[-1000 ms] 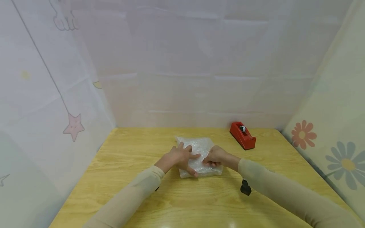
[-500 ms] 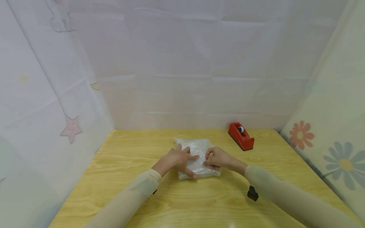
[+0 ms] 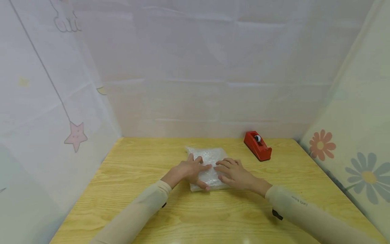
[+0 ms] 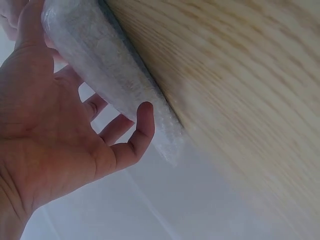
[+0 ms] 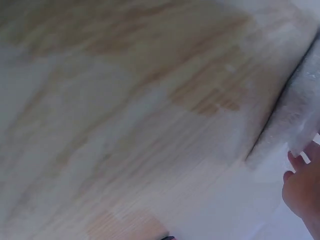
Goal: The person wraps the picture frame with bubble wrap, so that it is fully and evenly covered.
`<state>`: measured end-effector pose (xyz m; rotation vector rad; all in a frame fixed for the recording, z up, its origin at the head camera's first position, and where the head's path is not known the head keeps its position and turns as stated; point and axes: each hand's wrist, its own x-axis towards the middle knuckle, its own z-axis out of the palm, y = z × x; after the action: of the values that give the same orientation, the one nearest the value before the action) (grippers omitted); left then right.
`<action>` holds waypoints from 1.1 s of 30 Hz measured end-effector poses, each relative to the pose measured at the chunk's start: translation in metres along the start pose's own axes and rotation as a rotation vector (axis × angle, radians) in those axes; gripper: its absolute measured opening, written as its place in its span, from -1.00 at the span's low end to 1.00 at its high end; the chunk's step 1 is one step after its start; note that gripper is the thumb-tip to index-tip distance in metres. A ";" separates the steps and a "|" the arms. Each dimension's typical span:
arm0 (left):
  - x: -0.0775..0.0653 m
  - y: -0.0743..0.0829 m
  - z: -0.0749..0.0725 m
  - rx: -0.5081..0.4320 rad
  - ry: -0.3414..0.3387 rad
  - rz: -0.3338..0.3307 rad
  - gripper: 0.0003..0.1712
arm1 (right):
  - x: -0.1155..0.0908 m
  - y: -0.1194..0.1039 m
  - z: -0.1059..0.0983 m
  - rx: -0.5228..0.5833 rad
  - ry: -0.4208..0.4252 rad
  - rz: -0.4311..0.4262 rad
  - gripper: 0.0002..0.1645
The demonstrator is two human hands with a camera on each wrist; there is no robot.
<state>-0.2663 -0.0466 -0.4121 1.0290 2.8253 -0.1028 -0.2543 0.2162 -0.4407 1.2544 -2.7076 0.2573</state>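
A flat parcel of clear bubble wrap [image 3: 210, 156] lies on the wooden table, its puffy side also showing in the left wrist view. On its left part rests my left hand [image 3: 192, 170], fingers spread and the thumb toward the near edge. In the left wrist view the same hand [image 4: 55, 130] arches over the parcel's edge. My right hand [image 3: 236, 174] lies over the parcel's right part, palm down with fingers extended toward the left hand. Part of that hand [image 5: 305, 185] shows at the parcel's edge in the right wrist view. What the wrap encloses is hidden.
A red tape dispenser [image 3: 257, 145] with a roll of tape stands at the back right of the table [image 3: 137, 162]. Pale fabric walls [image 3: 182, 67] printed with stars and flowers close in the back and both sides.
My right hand has gone from curled fingers on the wrap to a pinched shape, then flattened out with fingers extended. The left hand and the parcel have stayed in place.
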 end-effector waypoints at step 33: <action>-0.004 -0.012 0.007 -0.143 -0.027 0.046 0.17 | -0.001 -0.011 -0.014 -0.073 -0.212 -0.124 -0.29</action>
<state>-0.2705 -0.0595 -0.4177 1.0511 2.7366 0.0880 -0.2439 0.2128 -0.4265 1.4985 -2.7665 0.0114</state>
